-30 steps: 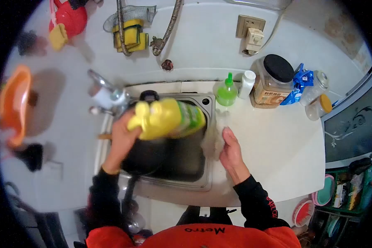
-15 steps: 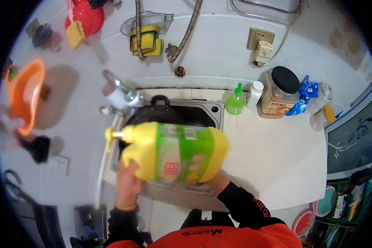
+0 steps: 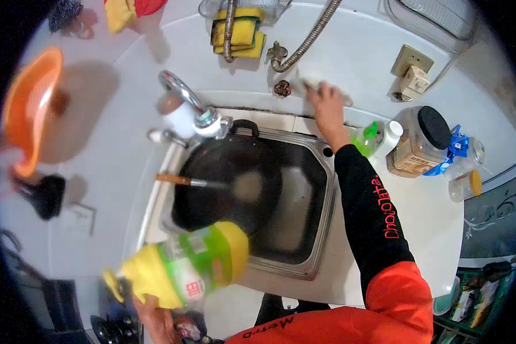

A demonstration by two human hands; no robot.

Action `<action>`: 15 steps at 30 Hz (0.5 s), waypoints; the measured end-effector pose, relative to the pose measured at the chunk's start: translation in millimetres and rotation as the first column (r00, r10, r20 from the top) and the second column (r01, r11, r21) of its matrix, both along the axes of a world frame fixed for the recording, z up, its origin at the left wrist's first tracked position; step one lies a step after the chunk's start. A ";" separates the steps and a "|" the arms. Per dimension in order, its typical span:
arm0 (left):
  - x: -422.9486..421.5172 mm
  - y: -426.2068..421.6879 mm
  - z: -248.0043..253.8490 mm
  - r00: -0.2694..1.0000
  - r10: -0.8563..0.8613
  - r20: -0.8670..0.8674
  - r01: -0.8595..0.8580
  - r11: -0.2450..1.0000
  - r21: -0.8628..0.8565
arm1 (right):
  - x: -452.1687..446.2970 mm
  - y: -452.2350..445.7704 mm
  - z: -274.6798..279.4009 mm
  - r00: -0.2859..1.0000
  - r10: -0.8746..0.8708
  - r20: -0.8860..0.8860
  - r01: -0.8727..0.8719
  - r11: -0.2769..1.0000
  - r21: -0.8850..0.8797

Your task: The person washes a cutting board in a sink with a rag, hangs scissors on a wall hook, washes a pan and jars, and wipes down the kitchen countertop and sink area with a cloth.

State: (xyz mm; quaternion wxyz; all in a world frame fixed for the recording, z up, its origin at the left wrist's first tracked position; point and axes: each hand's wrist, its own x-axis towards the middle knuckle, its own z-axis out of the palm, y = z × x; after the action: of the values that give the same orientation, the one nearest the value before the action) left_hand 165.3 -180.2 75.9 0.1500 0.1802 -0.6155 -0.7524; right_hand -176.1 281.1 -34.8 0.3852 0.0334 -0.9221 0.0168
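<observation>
My left hand [image 3: 155, 321] grips a large yellow detergent jug [image 3: 203, 264] with a pump top and a green label. The jug is tilted on its side over the front left edge of the sink [image 3: 304, 269]. In the sink sits a dark wok [image 3: 212, 157] with a brush-like tool [image 3: 178, 179] with a wooden handle lying across it. My right hand [image 3: 328, 112] stretches to the back wall behind the sink, beside a green squeeze bottle [image 3: 364, 139]. Its fingers look spread but blurred, and I see nothing held in them.
A chrome faucet [image 3: 206, 117] stands behind the sink on the left. Right of the green bottle are a white bottle [image 3: 389, 139], a black-lidded jar [image 3: 415, 149] and an orange-lidded jar [image 3: 465, 185]. Sponges [image 3: 235, 34] and an orange basin [image 3: 31, 109] hang on the walls.
My right hand has left the jug and moved up to the back wall. The jug has shifted left and toward me in my left hand, uncovering the wok. The view has shifted too.
</observation>
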 end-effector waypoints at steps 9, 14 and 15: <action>4.7 -26.9 1.6 0.993 0.117 0.031 -0.116 0.992 -0.050 | 5.1 -19.8 -63.3 0.853 -0.276 0.443 0.349 0.933 -0.089; 9.2 -31.1 16.2 0.993 0.029 0.111 -0.001 0.969 -0.249 | -38.1 -62.0 -74.7 0.940 0.045 0.338 -0.004 0.992 -0.123; 5.8 -29.1 19.2 0.994 0.028 0.109 0.001 0.968 -0.252 | -38.8 -77.4 -63.0 0.924 0.242 0.297 -0.177 0.957 -0.228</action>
State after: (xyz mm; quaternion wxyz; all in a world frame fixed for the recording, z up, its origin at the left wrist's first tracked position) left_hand 171.1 -209.3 95.1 0.1420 0.2058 -0.7121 -0.6560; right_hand -215.0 203.8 -97.9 0.2268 0.0906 -0.9574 0.1543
